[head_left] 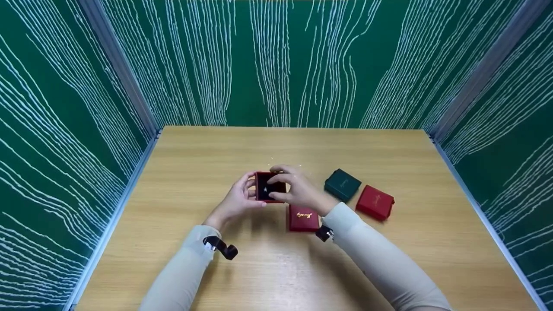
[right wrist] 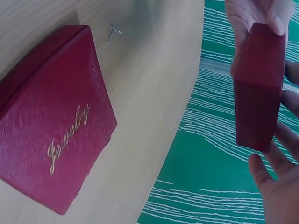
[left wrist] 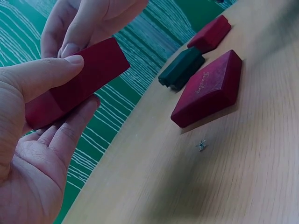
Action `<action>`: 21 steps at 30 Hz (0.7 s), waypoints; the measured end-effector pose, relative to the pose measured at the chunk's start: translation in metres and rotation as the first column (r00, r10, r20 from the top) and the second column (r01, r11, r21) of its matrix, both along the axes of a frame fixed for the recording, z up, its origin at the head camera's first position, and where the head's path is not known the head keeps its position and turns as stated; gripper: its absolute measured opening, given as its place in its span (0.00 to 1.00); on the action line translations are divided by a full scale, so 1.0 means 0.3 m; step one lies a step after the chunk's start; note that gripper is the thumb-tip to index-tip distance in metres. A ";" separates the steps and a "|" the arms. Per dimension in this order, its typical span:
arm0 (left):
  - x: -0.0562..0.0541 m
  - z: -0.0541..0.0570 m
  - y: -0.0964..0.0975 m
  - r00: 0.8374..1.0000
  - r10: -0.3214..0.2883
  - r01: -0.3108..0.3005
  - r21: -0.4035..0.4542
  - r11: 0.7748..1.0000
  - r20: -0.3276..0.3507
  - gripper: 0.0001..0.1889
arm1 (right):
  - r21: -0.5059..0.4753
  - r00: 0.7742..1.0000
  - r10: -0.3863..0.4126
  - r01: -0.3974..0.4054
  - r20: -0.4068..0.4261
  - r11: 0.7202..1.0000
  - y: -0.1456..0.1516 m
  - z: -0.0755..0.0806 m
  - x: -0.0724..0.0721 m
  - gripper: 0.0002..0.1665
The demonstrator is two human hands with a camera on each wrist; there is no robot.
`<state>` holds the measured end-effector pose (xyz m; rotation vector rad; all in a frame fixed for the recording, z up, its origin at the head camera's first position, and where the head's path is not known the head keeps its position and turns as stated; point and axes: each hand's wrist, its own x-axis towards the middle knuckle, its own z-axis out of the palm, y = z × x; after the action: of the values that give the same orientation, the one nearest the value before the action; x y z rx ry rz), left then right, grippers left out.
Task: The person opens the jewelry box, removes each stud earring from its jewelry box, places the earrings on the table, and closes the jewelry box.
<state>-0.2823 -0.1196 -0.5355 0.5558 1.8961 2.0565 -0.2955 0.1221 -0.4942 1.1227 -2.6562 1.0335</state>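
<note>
My left hand (head_left: 237,198) grips a small red jewelry box (left wrist: 74,84) that is tilted up off the table, thumb on one side and fingers under the other. Black lining (head_left: 262,181) fills its open side, and a tiny silver star-shaped stud (head_left: 265,189) shows against it. Over the right part of that opening is my right hand (head_left: 298,185), its bent fingers spread and thumb apart from the index finger. A red box (right wrist: 60,121) with gold "Jewelry" lettering lies below the hands. One star-shaped stud (left wrist: 201,145) lies on the wood near it.
To the right on the wooden table (head_left: 194,147) are a dark green box (head_left: 342,185) and another red box (head_left: 375,203), side by side. Small bright specks (head_left: 300,165) dot the tabletop beyond the hands. Green walls with white lines (head_left: 276,65) enclose the table.
</note>
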 end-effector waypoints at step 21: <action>-0.004 -0.007 0.021 0.999 -0.033 0.034 0.011 0.999 -0.038 0.50 | 0.023 0.998 0.013 -0.012 -0.057 1.000 -0.029 -0.024 -0.005 0.14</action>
<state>-0.2834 -0.1133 -0.5375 0.6298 1.8840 2.0513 -0.2970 0.1135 -0.5013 1.1568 -2.6268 0.9603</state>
